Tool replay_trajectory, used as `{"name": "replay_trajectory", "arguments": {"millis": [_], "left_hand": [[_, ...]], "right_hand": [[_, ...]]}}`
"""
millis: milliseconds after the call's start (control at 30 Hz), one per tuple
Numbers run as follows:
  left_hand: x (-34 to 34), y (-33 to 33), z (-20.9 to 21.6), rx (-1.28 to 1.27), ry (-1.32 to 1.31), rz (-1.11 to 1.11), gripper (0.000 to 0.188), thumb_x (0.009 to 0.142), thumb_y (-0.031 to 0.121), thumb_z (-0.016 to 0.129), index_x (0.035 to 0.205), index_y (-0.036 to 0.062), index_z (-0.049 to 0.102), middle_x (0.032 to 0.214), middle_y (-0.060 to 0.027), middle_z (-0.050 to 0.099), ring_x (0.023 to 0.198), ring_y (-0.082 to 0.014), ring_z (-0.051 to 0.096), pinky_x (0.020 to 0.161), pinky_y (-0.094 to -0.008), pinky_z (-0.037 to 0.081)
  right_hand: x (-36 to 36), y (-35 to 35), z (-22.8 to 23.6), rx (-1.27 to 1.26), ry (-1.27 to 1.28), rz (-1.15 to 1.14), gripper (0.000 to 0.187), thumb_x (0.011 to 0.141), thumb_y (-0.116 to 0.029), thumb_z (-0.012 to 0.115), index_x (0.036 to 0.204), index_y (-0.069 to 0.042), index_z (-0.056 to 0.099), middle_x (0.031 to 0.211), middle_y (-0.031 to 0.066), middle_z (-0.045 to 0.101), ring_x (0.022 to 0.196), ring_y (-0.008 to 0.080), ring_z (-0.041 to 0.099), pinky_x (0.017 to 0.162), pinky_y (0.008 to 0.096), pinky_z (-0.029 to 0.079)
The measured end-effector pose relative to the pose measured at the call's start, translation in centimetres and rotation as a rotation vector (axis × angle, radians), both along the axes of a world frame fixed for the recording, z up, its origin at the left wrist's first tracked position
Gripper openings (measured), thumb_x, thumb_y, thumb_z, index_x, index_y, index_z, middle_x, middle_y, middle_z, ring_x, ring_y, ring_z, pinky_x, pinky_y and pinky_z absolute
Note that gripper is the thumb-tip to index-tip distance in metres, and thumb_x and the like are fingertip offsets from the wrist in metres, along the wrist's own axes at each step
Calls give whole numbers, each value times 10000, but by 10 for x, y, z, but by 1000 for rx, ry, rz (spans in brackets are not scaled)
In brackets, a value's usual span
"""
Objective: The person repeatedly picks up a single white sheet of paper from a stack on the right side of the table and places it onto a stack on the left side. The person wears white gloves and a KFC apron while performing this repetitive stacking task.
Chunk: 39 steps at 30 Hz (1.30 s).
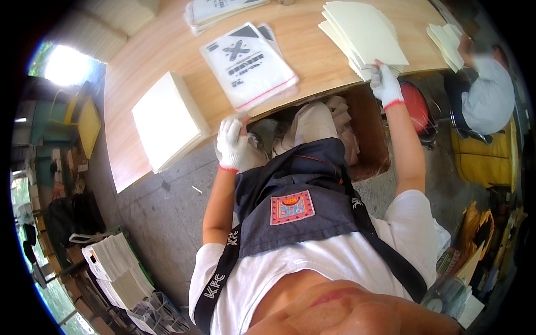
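Observation:
My right hand [385, 85], in a white knit glove with a red cuff, is at the near corner of a fanned stack of cream sheets [363, 33]. Its thumb and fingers close on the corner of the sheets; how many they grip cannot be made out. My left hand [231, 142], gloved alike with bare fingertips showing, is at the table's front edge, just below a pile of clear printed plastic bags [251, 70]. Its fingers are bent together, and whatever they may hold is hidden. Left of it lies a thick, neat stack of cream sheets [167, 120].
The wooden table [301, 33] carries more printed bags [223, 10] at its far side. At the right, another person [486, 95] sits by a smaller pile of sheets [446, 44]. A red stool [414, 106] stands under the edge. Paper stacks [120, 268] stand at lower left.

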<state>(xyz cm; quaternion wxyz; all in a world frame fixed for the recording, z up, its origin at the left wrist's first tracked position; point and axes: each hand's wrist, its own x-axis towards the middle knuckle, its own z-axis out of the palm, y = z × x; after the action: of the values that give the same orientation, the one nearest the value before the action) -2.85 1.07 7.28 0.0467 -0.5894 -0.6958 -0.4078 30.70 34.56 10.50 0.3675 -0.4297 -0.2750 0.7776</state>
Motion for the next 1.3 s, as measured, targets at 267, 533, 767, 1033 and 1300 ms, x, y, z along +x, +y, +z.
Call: {"name": "replay_trajectory", "arguments": {"millis": [267, 533, 767, 1033, 1300], "left_hand": [[-20, 73, 38, -647, 271, 130, 291, 774, 164, 617, 1058, 140, 563, 1118, -75, 559, 1027, -289, 541, 812, -405, 478], [-48, 89, 14, -733, 225, 205, 318, 748, 109, 582, 1058, 175, 553, 1097, -67, 549, 1046, -289, 531, 771, -413, 492], [-49, 74, 4, -342, 101, 215, 233, 733, 54, 527, 931, 148, 607, 907, -44, 595, 838, -242, 588, 681, -363, 487], [-40, 76, 19, -202, -70, -71, 220, 727, -28, 511, 870, 110, 605, 826, -41, 593, 672, -204, 588, 597, -307, 465], [33, 77, -24, 529, -987, 158, 629, 795, -52, 599, 1321, 75, 279, 1072, -130, 546, 905, -146, 583, 731, -254, 497]], "right_hand": [[26, -48, -13, 264, 77, -239, 79, 907, -94, 473, 974, -57, 493, 777, 51, 541, 470, 97, 398, 357, 239, 289], [8, -133, 12, 149, 98, 298, 373, 835, -126, 560, 1162, 35, 479, 982, 107, 623, 805, 160, 643, 659, 260, 548], [-17, -183, -42, -92, 145, 258, 292, 865, -151, 535, 1123, -22, 492, 872, 71, 626, 425, 59, 501, 303, 160, 333], [-50, -216, -39, -128, 253, 32, 272, 896, -116, 524, 1164, -87, 491, 954, 42, 605, 649, 89, 579, 429, 205, 448], [-70, -239, -6, -100, 231, 66, 256, 908, -133, 516, 1155, -91, 468, 842, 52, 582, 535, 119, 534, 394, 224, 374]]}}
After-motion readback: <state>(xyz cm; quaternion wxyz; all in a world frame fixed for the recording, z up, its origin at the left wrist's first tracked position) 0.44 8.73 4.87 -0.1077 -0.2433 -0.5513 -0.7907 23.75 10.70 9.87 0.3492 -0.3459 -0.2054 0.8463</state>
